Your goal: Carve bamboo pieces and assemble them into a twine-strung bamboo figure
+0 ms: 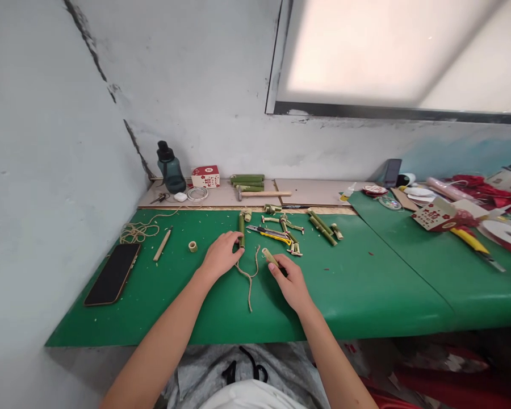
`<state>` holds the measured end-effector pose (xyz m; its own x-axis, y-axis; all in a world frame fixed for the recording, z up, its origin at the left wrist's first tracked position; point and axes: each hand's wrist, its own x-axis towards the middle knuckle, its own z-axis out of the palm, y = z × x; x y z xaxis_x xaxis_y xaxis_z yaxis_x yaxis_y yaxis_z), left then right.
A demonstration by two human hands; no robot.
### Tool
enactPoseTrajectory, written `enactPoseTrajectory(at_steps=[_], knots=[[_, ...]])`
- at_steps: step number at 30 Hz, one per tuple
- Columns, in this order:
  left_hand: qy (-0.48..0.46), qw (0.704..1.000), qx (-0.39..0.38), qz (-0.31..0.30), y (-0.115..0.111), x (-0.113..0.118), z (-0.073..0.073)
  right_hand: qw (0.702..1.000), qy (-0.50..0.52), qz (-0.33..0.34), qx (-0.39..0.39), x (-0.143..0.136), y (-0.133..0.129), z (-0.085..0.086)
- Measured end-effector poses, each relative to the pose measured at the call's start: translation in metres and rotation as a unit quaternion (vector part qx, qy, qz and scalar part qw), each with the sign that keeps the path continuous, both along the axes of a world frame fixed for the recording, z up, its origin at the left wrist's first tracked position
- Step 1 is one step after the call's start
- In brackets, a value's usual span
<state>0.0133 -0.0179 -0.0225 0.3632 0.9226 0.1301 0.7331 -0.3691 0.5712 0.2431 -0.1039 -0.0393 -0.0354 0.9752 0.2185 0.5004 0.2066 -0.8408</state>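
Note:
My left hand (pixel 222 254) has its fingers closed on an upright-lying green bamboo tube (pixel 241 227), with a short pale bamboo piece (pixel 247 216) beside its far end. Between thumb and fingers of my right hand (pixel 290 277) is a short bamboo piece (pixel 269 256), its hollow end facing away. A length of twine (pixel 250 278) lies on the green mat between both hands. Just beyond them rests a yellow utility knife (pixel 269 233). Close to the knife is a small jointed figure of bamboo pieces (pixel 284 223).
A phone (pixel 113 274), coiled twine (pixel 138 232), a wooden-handled tool (pixel 163 244) and a bamboo ring (pixel 192 246) lie left. Behind are a bottle (pixel 171 170) and a hammer (pixel 264 193). Bamboo sticks (pixel 322 230) lie right, and farther right a box (pixel 436 216) and ribbon spool (pixel 506 233).

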Motion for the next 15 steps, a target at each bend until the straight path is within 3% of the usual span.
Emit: enactPoseTrajectory(at_steps=[7,15], knots=[[-0.023,0.996,-0.051,-0.064,-0.0009,-0.0027,0.0013,1.0,0.008,-0.005,-0.013,-0.0015,-0.0011,0.0053],[-0.073,0.993,-0.082,-0.053,-0.0042,0.0028,0.0075,1.0,0.014,-0.006,-0.004,-0.0028,-0.0009,0.0059]])
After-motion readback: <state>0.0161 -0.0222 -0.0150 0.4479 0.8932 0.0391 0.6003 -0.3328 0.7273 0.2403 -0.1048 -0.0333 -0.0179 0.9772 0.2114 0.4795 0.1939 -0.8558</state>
